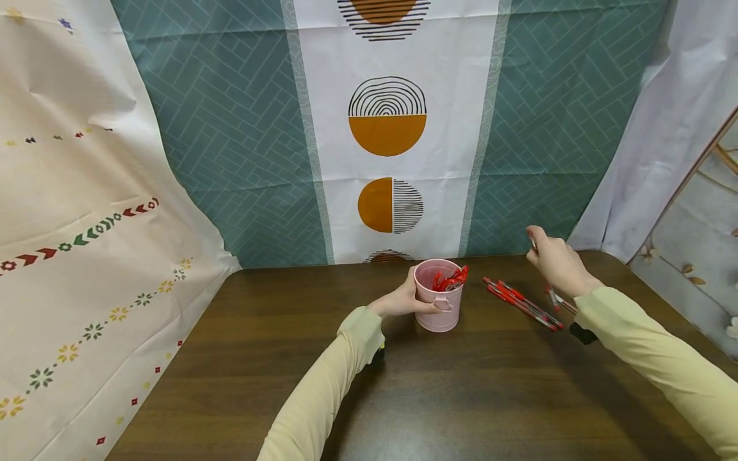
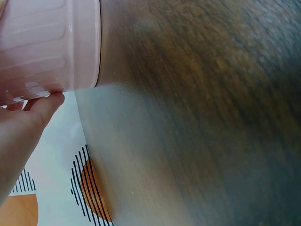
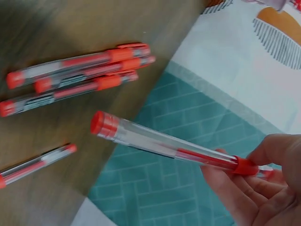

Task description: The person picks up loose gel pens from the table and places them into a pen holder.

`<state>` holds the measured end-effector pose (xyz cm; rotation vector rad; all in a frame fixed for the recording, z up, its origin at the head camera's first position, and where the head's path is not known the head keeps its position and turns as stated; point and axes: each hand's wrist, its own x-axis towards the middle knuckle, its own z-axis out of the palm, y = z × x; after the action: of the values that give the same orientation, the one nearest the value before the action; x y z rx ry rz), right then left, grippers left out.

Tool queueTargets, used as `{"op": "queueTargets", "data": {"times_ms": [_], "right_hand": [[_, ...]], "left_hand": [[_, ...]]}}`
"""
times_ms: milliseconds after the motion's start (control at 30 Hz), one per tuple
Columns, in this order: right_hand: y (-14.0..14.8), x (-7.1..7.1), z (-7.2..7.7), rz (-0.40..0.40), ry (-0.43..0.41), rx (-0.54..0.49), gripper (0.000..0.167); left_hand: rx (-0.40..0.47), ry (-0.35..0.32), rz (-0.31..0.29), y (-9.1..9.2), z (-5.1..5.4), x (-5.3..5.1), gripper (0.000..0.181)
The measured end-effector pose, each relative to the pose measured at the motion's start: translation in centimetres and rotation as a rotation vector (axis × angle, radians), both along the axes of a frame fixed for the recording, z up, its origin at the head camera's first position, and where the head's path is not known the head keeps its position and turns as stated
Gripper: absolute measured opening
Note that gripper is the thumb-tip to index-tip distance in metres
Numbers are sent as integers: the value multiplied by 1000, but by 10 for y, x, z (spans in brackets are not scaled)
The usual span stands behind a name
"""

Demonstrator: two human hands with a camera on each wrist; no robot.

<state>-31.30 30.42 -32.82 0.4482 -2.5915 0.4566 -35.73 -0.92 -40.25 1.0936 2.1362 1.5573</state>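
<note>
A pink bucket-shaped pen holder (image 1: 438,317) stands upright on the table, with red-and-clear things (image 1: 451,280) poking up inside it. My left hand (image 1: 402,299) grips its left side, the thumb lying across the front by the small handle; in the left wrist view, fingers (image 2: 44,106) touch its wall. To the right, my right hand (image 1: 559,264) is raised over the table and pinches a red gel pen (image 3: 155,143) near one end. This pen has a clear barrel and a red end plug pointing away from the fingers.
Between the holder and my right hand, several red pens (image 1: 521,304) lie side by side on the brown wooden table (image 1: 323,301). Another pen (image 3: 40,165) lies apart from them, partly under my right wrist. A patterned cloth (image 1: 230,128) hangs behind the table's far edge.
</note>
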Motion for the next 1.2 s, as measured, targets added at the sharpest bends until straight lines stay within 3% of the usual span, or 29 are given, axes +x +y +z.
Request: {"op": "queueTargets", "data": {"times_ms": [367,600,833,1133,1200], "right_hand": [[-19,-3,21,33,34,-124,36],[-28,-1,32,43,-2,-214,36],[-40,-5,37,53,-12,-334,37],[-56,-12,42,80,59,-405,36],[-59,-12,44,87,63,-422,35]], "left_hand": [[-5,3,0,0,1,0,85],[-5,-2,0,0,1,0,87],[-2,-9,-2,0,0,0,89],[0,-8,-5,0,0,0,87],[1,-22,-8,-1,5,4,86]]}}
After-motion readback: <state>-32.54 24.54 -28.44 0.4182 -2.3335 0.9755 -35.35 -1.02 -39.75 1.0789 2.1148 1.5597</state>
